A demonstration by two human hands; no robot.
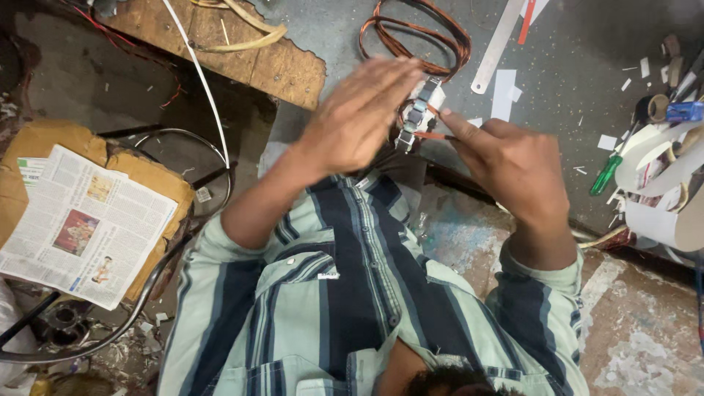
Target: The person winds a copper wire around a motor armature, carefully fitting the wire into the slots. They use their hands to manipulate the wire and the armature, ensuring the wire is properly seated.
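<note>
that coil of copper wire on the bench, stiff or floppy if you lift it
The copper wire coil would probably sag a little, as its thin strands lie in loose loops. It likely feels heavy for its size, being bundled metal. The strands may spread apart, since no tie is visible.

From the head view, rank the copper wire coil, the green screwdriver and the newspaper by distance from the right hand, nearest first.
1. Copper wire coil, up and left of the right hand.
2. Green screwdriver, to its right on the floor.
3. Newspaper, far left, on cardboard.
</note>
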